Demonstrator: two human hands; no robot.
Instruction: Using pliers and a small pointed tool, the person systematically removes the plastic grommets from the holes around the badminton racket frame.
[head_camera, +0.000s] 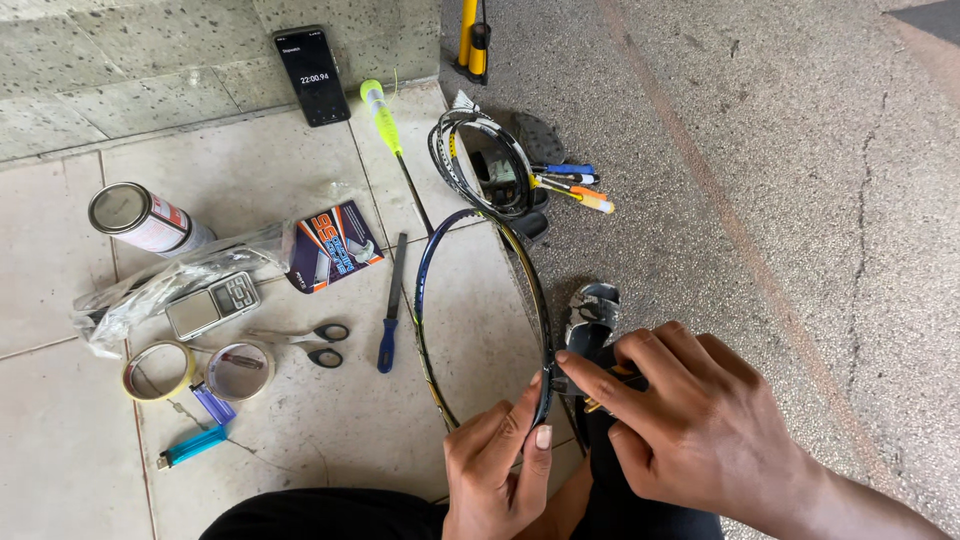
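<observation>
A dark blue, unstrung badminton racket frame (432, 262) lies over the tiles and my lap. My left hand (497, 462) pinches its right rim near the bottom. My right hand (688, 418) presses a small black and yellow tool (598, 384) against the same spot on the rim. The tool's tip is mostly hidden by my fingers.
On the tiles lie a blue-handled file (391, 306), scissors (318, 340), tape rolls (158, 370), a small scale (212, 305), a blue lighter (194, 446), a spray can (145, 220), a phone (312, 75), a green-handled awl (388, 125), a string coil (478, 165) and markers (572, 186).
</observation>
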